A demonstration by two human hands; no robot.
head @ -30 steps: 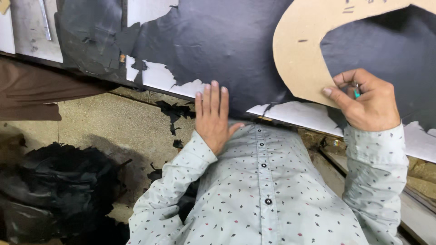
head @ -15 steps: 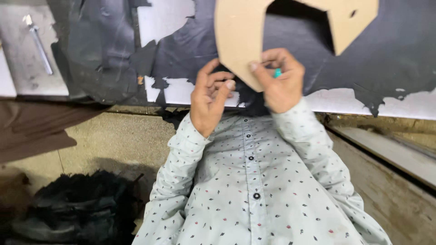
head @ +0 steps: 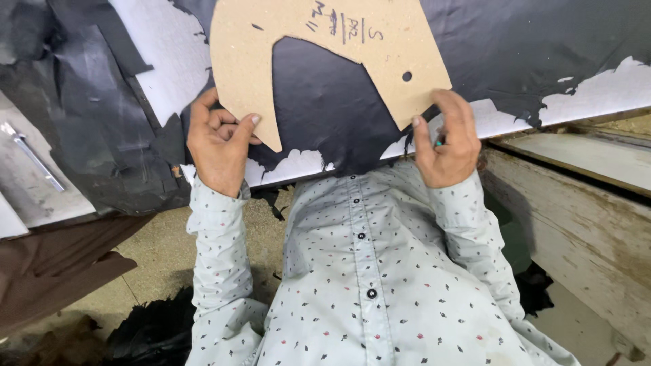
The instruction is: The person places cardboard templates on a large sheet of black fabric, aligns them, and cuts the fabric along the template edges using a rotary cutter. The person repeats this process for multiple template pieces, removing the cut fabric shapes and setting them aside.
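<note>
I've swung the cardboard pattern (head: 339, 54) round since a moment ago, and both hands now grip its lower edges. My left hand (head: 220, 142) pinches the pointed leg with curled fingers, my right hand (head: 447, 146) clamps the other corner, pressing it flat onto the black leather sheet (head: 319, 115). The pattern's top is cut off, and something small and green hides inside my right fist.

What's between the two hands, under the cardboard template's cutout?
Head view: black sheet material fills the gap between left hand and right hand, under the cardboard template.
</note>
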